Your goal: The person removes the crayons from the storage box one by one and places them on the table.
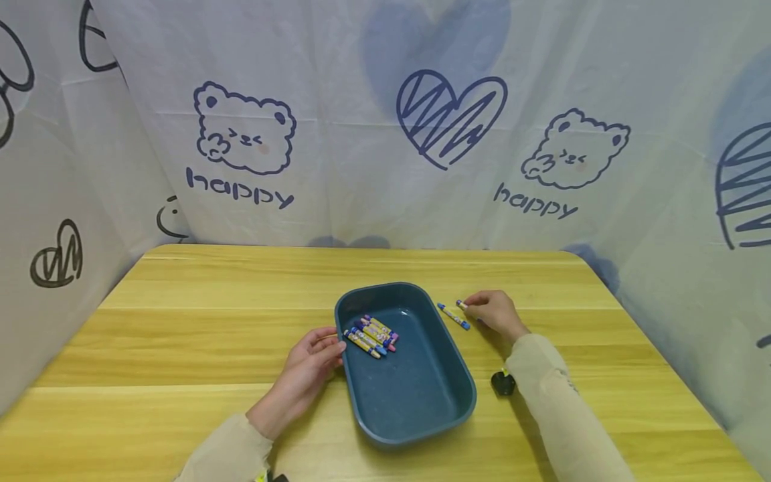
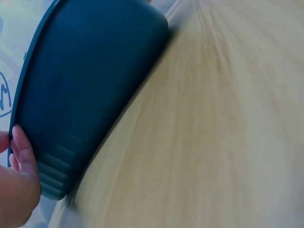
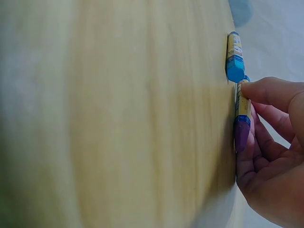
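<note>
My left hand [image 1: 308, 369] holds the left side of a dark blue-green plastic bin [image 1: 415, 398], thumb at the rim and fingers against the outer wall. Inside, towards its far left, lies a small pile of crayons [image 1: 372, 336] in yellow wrappers. Right of the bin, my right hand [image 1: 496, 313] pinches a purple crayon [image 3: 242, 116] between thumb and fingers, low at the tabletop. Most of that crayon is hidden by the hand in the head view. A blue crayon [image 1: 454, 316] lies on the table just left of those fingers.
The wood-grain table [image 1: 199, 335] runs back to a white curtain [image 1: 349, 167] printed with bears and hearts, which also hangs along both sides. A black device [image 1: 502, 383] sits at the right sleeve's cuff.
</note>
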`<state>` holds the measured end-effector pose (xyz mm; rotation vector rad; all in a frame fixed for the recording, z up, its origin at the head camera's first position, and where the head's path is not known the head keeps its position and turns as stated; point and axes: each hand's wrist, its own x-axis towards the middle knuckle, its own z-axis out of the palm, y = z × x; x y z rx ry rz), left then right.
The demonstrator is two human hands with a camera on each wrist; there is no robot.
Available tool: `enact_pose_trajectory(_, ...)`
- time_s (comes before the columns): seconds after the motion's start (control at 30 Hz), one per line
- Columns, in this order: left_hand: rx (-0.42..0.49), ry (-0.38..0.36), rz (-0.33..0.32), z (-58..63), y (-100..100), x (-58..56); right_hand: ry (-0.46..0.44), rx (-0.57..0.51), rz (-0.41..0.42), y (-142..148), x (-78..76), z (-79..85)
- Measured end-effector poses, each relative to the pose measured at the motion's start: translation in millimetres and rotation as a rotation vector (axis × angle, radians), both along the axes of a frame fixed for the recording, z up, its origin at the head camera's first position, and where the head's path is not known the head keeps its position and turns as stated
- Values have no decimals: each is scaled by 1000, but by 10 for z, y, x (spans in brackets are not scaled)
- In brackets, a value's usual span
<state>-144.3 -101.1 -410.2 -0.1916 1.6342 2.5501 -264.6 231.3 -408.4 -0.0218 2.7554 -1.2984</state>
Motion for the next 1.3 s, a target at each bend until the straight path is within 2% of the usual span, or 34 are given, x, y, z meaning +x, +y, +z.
enact_pose_trajectory(0.37, 0, -12, -2, -12, 11, 3, -9, -19, -12, 18, -2, -7)
enact_pose_trajectory(0.6, 4, -13, 3, -21, 17, 7, 10, -51, -13, 55, -25, 63)
enact_pose_trajectory(0.87, 4, -13, 4, -18, 18, -2, 42, -59, 5, -7, -25, 357)
enact_pose_trajectory(1.0, 6, -15, 6, -10, 19, -2, 34, -113, 25, -76, -21, 520)
enact_pose_trajectory(1.3, 6, 3, 6, 6, 19, 3, 14, -127, 92, -354, 44, 849)
